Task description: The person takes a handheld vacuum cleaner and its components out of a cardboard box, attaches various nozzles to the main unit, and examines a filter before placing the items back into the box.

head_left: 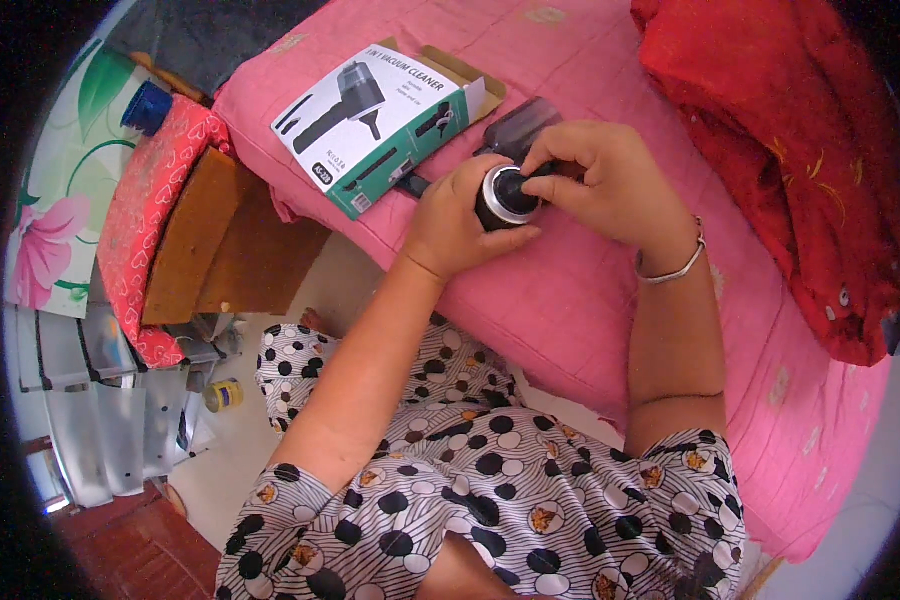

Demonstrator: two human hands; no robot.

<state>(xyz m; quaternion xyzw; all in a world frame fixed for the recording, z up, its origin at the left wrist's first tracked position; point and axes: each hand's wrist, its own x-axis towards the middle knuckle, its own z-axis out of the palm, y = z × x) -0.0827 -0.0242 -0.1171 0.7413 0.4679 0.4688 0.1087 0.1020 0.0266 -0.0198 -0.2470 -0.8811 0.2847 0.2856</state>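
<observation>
Two hands [458, 218] [608, 182] hold a black cylinder [511, 189] near bare bedding's [570, 310] edge.

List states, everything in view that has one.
Left hand: closed around black part
Black part: held, silver-ringed end up
Right hand: fingertips at that end, grip unclear
Box: lying, end flaps open
Dark translucent piece: lying on bedding
Red cloth: rumpled
</observation>
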